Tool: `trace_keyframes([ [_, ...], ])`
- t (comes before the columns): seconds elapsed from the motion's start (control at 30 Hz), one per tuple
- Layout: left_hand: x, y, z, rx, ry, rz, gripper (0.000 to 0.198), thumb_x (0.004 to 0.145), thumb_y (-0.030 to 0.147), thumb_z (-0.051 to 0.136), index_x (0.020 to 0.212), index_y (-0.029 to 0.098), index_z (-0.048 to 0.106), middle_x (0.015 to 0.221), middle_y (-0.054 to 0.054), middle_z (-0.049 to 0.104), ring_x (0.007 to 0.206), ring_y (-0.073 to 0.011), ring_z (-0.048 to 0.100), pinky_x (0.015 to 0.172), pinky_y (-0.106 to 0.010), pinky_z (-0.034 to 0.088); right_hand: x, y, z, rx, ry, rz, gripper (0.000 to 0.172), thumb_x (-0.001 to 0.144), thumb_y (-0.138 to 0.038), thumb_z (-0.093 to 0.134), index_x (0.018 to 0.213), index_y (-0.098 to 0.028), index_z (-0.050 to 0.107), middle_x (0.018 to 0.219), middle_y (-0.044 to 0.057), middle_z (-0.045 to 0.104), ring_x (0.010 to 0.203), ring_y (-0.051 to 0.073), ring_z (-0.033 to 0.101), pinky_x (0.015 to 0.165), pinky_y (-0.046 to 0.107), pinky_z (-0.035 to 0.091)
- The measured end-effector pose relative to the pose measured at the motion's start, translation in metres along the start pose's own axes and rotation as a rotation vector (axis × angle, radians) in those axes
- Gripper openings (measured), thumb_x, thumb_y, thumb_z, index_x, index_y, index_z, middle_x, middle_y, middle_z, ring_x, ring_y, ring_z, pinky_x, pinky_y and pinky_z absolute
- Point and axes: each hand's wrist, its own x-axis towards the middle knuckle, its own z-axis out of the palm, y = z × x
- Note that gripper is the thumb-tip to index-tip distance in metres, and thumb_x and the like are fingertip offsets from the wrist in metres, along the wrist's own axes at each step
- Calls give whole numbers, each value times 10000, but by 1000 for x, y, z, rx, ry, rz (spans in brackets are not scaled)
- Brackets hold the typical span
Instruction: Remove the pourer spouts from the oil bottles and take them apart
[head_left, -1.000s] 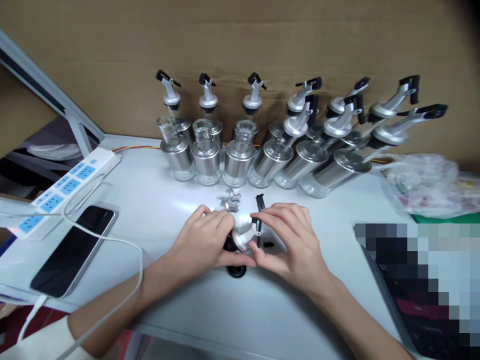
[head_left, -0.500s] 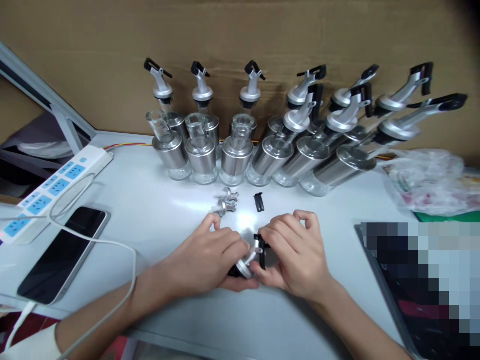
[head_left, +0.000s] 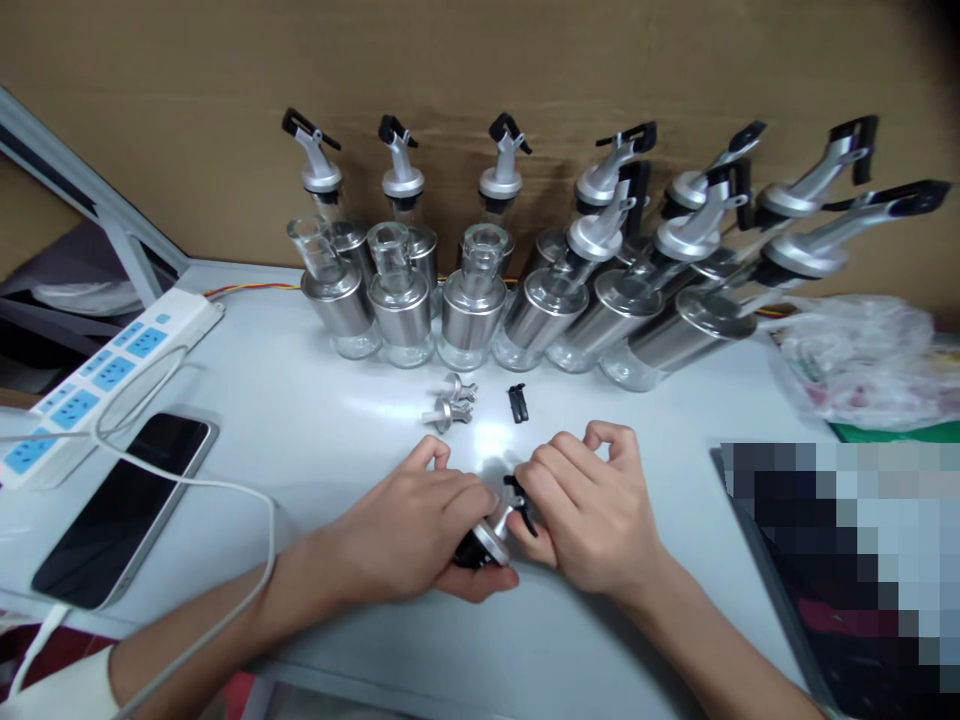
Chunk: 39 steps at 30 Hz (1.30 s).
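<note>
My left hand is closed around the base of a silver bottle pourer with a black stopper, held low over the table. My right hand pinches the black flip lever at the pourer's spout; its fingertips are partly hidden. Just beyond my hands lie two bare silver pourer spouts, without levers, and some loose black levers. Behind these, glass and steel bottles stand in two rows. Three front bottles, such as the open-necked bottle, have no pourer; the others carry pourers.
On the left lie a white power strip, a phone and a white cable that passes over my left forearm. To the right are clear plastic bags and a dark-edged object, mostly pixelated. A cardboard wall closes off the back.
The black lever has turned from nearly upright to a slant at the spout. My right thumb has shifted a little, and the left hand keeps its hold on the pourer.
</note>
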Motion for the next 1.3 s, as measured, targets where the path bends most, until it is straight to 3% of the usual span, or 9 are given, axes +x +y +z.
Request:
trace_keyframes([
  [0.1,0,0,0,10,1,14,401,943,483,294,727,182,448,569,47,530,502,-104,383,677,-279,313,-1,0,1,41,2,9,308,892,-211,365,595,-200,446,500,-13,446,542,145,352,637,330,268],
  [0.3,2,-7,-4,98,7,93,335,971,422,291,848,170,473,666,28,594,567,-105,455,715,-276,315,-5,4,-5,416,113,309,330,925,-133,243,639,-209,390,522,-35,390,486,114,358,632,320,309],
  [0.4,3,-11,-5,130,44,88,313,953,443,347,853,174,472,668,36,604,575,-100,468,733,-276,313,-5,11,-7,284,105,360,273,931,-164,324,690,-208,446,565,-16,492,527,126,441,647,318,337],
  [0.57,2,-14,-8,194,87,94,277,943,419,400,854,168,476,662,37,602,578,-93,468,730,-267,313,-8,29,-6,110,-62,530,164,911,-247,448,824,-196,577,711,21,636,591,145,539,638,294,396],
  [0.97,2,-13,-8,187,79,102,227,926,385,458,870,167,484,692,30,621,597,-89,497,740,-263,324,-29,45,15,-28,-208,501,342,893,-163,382,914,-149,723,857,111,618,791,226,567,698,352,487],
  [1.1,2,-12,-10,182,80,103,231,923,386,463,864,164,490,697,28,624,604,-88,505,749,-266,328,-31,42,17,36,-278,484,332,897,-153,384,925,-146,714,922,122,630,838,228,574,741,363,496],
  [1.3,2,-12,-10,180,84,101,217,921,377,467,863,170,492,705,29,630,604,-89,513,755,-271,328,-29,43,16,88,-255,471,275,889,-173,419,976,-149,679,932,110,673,849,237,589,757,379,489],
])
